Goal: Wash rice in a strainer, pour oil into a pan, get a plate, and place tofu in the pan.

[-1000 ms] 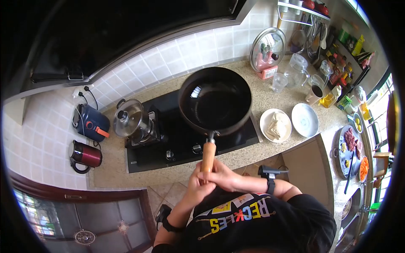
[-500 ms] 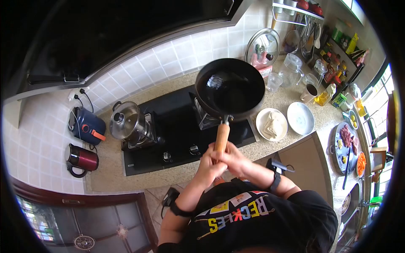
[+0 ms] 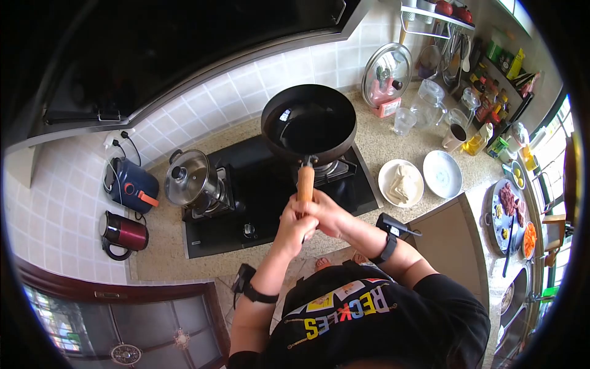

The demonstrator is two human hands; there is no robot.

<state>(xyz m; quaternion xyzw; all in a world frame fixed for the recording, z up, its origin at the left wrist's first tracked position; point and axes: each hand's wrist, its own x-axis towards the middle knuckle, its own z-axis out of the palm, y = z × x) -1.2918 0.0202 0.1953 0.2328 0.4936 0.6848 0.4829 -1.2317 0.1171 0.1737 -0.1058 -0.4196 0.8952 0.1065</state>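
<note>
A dark wok (image 3: 310,126) with a wooden handle (image 3: 305,183) hangs over the right side of the black gas cooktop (image 3: 258,203). Both my hands are wrapped around that handle, one against the other. My left hand (image 3: 291,227) closes on it from the left and nearer my body. On the right side, my right hand (image 3: 327,214) grips it as well. The wok looks raised off the right burner (image 3: 332,169), which shows partly beneath its rim. Its inside is glossy, with a bright reflection. On the left burner stands a lidded steel pot (image 3: 192,179).
Right of the cooktop are a plate of pale dough-like food (image 3: 402,183) and a white plate (image 3: 442,174). A glass lid (image 3: 387,77) leans on the tiles near glass jugs. A dark red kettle (image 3: 126,234) and a blue appliance (image 3: 131,184) stand left.
The wok and both hands have moved to the left across the cooktop, uncovering more of the right burner. Both hands keep their hold on the handle.
</note>
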